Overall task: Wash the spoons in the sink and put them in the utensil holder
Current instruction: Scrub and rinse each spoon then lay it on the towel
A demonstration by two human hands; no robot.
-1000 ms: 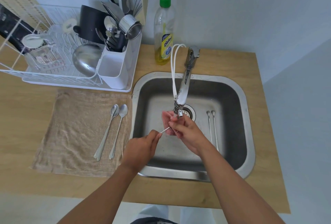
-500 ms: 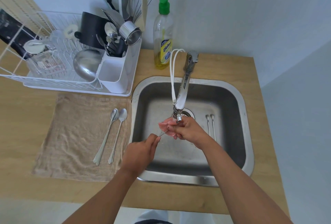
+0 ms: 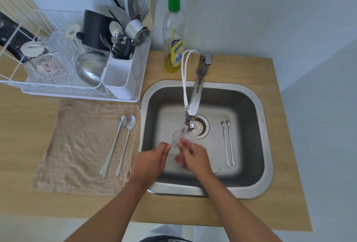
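plainly the left hand (image 3: 149,161) pinches the handle of a thin steel spoon (image 3: 176,137) under the chrome tap (image 3: 195,104), over the steel sink (image 3: 251,94). wet and narrowly held, it could slip toward the drain. the right hand (image 3: 191,156) is blurred; its grip cannot be told. two spoons lie on the beige towel (image 3: 81,145), two in the basin, the white utensil holder (image 3: 119,79) well apart.

the soap bottle (image 3: 173,35) label's brand word is too blurred to read.
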